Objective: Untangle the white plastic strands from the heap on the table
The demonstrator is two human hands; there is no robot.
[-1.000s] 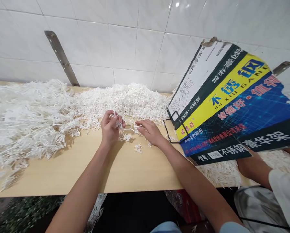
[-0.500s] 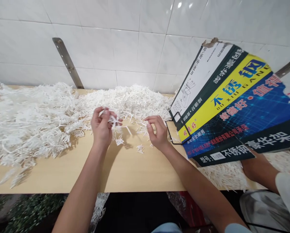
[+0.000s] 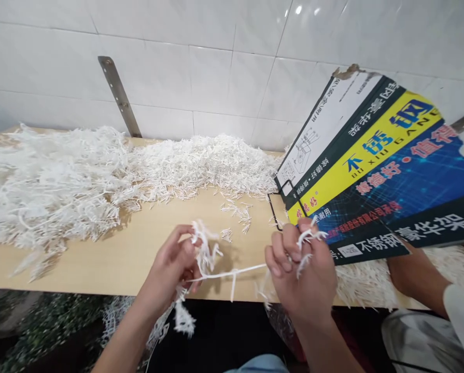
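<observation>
White branched strand (image 3: 235,272) is stretched between the two hands, above the near edge of the wood-coloured tabletop (image 3: 115,267); the step in hand seems to be pulling this strand apart, and I judge that the next move calls for a firm pinch at both sides and a controlled pull; the left hand (image 3: 171,267) is closed on one end together with a tangled clump (image 3: 207,254), its thumb bent toward the fingers; the right hand (image 3: 305,280) has its fingers curled inward around the other end, with twigs protruding above, just before the printed cardboard (image 3: 375,155); a white heap (image 3: 220,160) lies behind.
</observation>
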